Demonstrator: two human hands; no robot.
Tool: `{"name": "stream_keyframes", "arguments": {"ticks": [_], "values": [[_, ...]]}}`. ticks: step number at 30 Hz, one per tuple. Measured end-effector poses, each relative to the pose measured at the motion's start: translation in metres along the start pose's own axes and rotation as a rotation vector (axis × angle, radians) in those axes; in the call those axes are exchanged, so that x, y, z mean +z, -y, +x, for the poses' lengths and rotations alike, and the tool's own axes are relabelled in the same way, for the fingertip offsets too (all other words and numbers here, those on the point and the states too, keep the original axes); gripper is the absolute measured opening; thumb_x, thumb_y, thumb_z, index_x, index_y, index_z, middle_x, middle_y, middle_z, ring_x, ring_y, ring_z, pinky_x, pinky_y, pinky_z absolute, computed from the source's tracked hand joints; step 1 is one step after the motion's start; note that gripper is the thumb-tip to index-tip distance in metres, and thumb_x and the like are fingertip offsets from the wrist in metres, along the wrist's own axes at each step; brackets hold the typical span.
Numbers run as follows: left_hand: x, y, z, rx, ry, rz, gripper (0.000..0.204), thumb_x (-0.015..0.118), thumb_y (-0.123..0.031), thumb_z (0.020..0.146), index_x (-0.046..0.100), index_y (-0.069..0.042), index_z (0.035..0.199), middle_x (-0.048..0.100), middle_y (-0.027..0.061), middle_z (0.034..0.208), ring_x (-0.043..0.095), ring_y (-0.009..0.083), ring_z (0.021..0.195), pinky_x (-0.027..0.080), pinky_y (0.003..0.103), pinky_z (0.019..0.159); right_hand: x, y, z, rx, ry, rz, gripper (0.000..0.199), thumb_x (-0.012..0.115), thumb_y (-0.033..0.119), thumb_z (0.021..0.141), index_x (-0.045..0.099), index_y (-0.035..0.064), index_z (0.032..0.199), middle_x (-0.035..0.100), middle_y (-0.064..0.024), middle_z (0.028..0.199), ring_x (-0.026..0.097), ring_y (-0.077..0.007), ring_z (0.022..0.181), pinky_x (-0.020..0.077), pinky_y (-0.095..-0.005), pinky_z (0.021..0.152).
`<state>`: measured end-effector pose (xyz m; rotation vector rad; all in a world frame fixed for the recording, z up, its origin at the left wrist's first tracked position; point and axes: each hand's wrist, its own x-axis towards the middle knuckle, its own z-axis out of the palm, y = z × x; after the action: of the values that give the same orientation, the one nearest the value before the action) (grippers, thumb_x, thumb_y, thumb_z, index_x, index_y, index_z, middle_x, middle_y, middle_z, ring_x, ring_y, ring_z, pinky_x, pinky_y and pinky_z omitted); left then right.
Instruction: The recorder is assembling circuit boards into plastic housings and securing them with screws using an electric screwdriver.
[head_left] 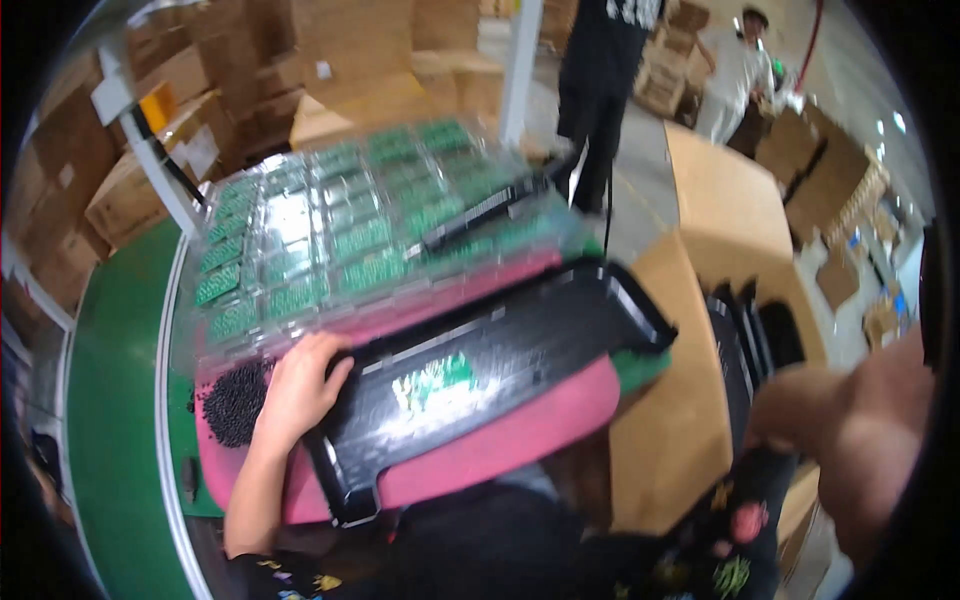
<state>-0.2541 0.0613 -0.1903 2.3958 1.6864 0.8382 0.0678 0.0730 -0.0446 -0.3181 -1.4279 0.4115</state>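
Note:
A long black plastic panel [520, 330] with raised rims lies slantwise in front of me on a pink mat [530, 425]. My left hand [302, 385] grips its left end, thumb apart from the bunched fingers. On the panel, partly washed out by glare, rests a green circuit board [437, 383]. Beside my left hand is a heap of small black parts [236, 405], too small to name. My right hand [858, 445] is at the far right by an open cardboard box [665, 400]; it is smeared by motion and its fingers cannot be made out.
Clear plastic trays [345, 215] of green circuit boards cover the table's far side, with a long black bar-shaped thing [490, 212] on top. More black panels [740, 335] stand in the box. Stacked cartons [350, 50] and two people [610, 90] are beyond.

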Motion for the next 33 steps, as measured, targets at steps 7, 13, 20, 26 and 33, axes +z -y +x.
{"name": "stream_keyframes", "arguments": {"ticks": [7,13,20,26,33], "values": [[-0.008,-0.045,-0.039,-0.178,0.257,0.255,0.017,0.065,-0.021,0.085,0.069,-0.004,0.089,0.067,0.0196,0.092,0.065,0.0380,0.088,0.052,0.048,0.081,-0.049,0.075,0.146,-0.731,0.048,0.085,0.064,0.074,0.015,0.077,0.041,0.0016,0.130,0.043,-0.0147,0.123,0.047,-0.0234,0.108,0.0386,-0.0391,0.096],[-0.019,-0.023,-0.015,-0.183,0.275,0.150,0.035,0.065,-0.020,0.086,0.066,-0.004,0.118,0.065,0.0234,0.113,0.059,0.0354,0.111,0.043,0.045,0.098,-0.047,0.101,0.128,-1.095,-0.278,-0.075,0.065,0.072,0.019,0.077,0.040,0.0025,0.131,0.043,-0.0160,0.124,0.045,-0.0239,0.108,0.0353,-0.0397,0.096],[0.015,0.003,0.002,-0.082,0.211,0.117,0.021,0.068,-0.019,0.085,0.067,-0.003,0.099,0.067,0.0185,0.097,0.063,0.0388,0.094,0.051,0.046,0.082,-0.087,0.050,0.078,-0.850,-0.126,-0.394,0.065,0.070,0.023,0.078,0.039,0.0035,0.132,0.042,-0.0175,0.125,0.043,-0.0243,0.108,0.0314,-0.0404,0.096],[0.004,-0.008,0.006,0.117,0.102,0.066,0.014,0.071,-0.012,0.079,0.064,-0.001,0.082,0.063,0.0173,0.082,0.063,0.0387,0.079,0.050,0.046,0.069,-0.070,0.072,0.039,-0.807,-0.198,-0.459,0.066,0.068,0.027,0.078,0.039,0.0044,0.133,0.042,-0.0187,0.126,0.041,-0.0248,0.109,0.0280,-0.0410,0.097],[-0.084,-0.090,-0.072,0.025,-0.242,0.082,0.028,0.065,0.000,0.085,0.066,-0.005,0.112,0.065,0.0177,0.105,0.063,0.0395,0.097,0.052,0.043,0.083,-0.074,0.130,0.005,-0.823,0.080,-0.533,0.057,0.067,0.028,0.078,0.043,0.0100,0.127,0.047,-0.0144,0.117,0.043,-0.0241,0.102,0.0322,-0.0400,0.090]]}}
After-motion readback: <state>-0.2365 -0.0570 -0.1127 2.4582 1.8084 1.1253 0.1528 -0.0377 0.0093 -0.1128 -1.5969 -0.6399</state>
